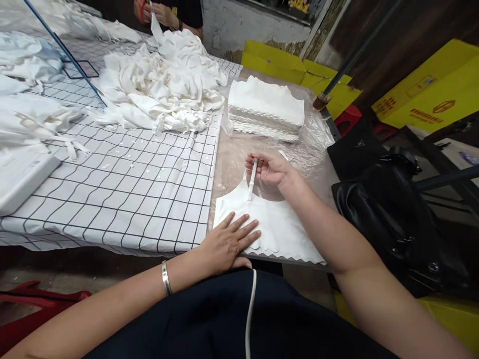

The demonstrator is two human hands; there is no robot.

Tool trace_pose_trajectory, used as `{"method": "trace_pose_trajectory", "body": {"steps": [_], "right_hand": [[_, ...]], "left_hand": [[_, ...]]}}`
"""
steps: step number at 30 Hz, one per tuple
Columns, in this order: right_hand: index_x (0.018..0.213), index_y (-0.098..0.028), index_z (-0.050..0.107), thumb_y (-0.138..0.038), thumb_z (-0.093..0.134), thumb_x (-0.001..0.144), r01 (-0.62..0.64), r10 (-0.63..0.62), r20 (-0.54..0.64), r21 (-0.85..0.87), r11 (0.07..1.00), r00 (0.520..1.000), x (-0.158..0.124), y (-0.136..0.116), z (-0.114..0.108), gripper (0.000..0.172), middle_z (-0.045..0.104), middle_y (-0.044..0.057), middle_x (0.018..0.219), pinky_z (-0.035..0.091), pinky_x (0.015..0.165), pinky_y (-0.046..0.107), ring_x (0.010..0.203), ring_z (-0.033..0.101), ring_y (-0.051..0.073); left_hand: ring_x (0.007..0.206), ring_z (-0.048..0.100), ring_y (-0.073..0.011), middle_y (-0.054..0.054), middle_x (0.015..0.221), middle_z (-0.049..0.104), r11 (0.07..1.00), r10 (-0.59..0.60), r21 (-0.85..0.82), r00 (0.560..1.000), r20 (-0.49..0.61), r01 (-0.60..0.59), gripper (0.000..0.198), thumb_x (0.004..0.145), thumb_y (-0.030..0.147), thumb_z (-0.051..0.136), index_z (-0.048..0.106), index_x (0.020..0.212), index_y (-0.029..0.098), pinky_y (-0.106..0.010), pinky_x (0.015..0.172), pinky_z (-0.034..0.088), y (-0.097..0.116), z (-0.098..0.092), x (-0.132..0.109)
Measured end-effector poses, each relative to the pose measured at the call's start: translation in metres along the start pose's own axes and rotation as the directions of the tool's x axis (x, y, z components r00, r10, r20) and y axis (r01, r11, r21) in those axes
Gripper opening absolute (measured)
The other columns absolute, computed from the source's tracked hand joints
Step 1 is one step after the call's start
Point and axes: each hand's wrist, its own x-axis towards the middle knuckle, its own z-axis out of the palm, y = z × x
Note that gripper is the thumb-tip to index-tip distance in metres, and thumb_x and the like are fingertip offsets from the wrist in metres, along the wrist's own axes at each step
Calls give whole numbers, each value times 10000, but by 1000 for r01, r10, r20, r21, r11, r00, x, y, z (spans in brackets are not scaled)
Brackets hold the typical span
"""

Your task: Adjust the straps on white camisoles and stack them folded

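Observation:
A white camisole-style bra top [279, 222] with a scalloped hem lies flat at the table's front edge. Pressed on its left part is my left hand [230, 243], palm down with fingers spread. My right hand [270, 168] pinches a narrow white shoulder strap [253, 174] and holds it up above the garment's top edge. The strap's lower end joins the fabric near a small slider. Beyond my right hand sits a neat stack of white garments [265, 107] with wavy edges, resting on clear plastic.
A large heap of loose white garments [157, 89] covers the checked tablecloth [149, 189]. More white pieces [30, 114] and a white flat package [26, 174] lie left. Across the table, a person's hands [160, 14] hold red-handled scissors. Black bags [396, 224] and yellow boxes [434, 89] stand right.

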Motion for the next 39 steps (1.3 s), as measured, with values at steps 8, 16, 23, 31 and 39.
{"method": "trace_pose_trajectory", "body": {"steps": [8,16,23,31,39], "right_hand": [[601,-173,582,-164,753,738,-66,25,-83,-546,835,996,59,-8,8,220,565,4,516,441,511,235,480,481,101],[671,-217,600,-329,639,838,380,-795,54,-896,228,605,-60,35,-48,205,593,10,670,409,662,292,663,528,166],[820,-238,664,-277,607,871,292,-846,9,-940,174,533,-128,153,-85,85,662,56,824,445,800,384,837,583,239],[857,-222,645,-199,612,866,277,-848,26,-950,143,529,-123,155,-80,41,638,54,851,422,780,378,844,556,233],[861,-230,620,-177,639,839,331,-831,21,-923,198,556,-125,159,-81,60,622,40,868,398,757,385,850,535,232]], "left_hand": [[1479,217,-300,-79,1570,343,999,-14,40,999,31,13,715,929,649,372,317,1523,255,-526,1189,95,-3,5,1],[1384,392,-342,-109,1475,489,992,-19,-124,997,81,28,601,910,641,442,559,1350,249,-567,1129,220,-12,-25,0],[854,643,-207,-91,916,691,910,-248,-345,969,-10,229,199,908,216,518,711,910,168,-328,785,489,-53,-55,128],[1091,601,-329,-192,1118,661,838,-537,-106,843,12,536,328,914,400,530,683,1033,135,-410,897,445,-91,-27,284],[1127,598,-273,-177,1229,629,748,-643,-174,764,48,640,282,896,287,537,604,1130,144,-342,894,460,-100,-8,310]]}}
